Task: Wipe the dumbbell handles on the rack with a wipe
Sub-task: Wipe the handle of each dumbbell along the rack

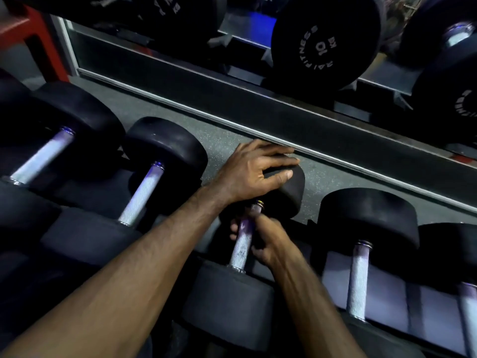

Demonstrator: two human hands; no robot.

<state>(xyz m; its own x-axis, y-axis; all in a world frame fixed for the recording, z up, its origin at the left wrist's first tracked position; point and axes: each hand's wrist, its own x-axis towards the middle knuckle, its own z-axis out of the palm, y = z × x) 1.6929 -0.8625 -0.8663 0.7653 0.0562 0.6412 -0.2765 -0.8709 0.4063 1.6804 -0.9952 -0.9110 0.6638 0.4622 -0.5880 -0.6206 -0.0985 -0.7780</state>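
dumbbell handle [241, 250] upright in frame, tilted right

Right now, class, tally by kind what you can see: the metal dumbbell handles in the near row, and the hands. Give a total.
Metal dumbbell handles: 5
Hands: 2 (left hand resting on a dumbbell head, right hand gripping the middle handle)
Total: 7

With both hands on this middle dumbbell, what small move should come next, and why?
Probably slide the right hand down the handle toward the near end. It grips the handle's far part, the lower stretch is uncovered, and the left hand steadies the far weight. No wipe is visible.
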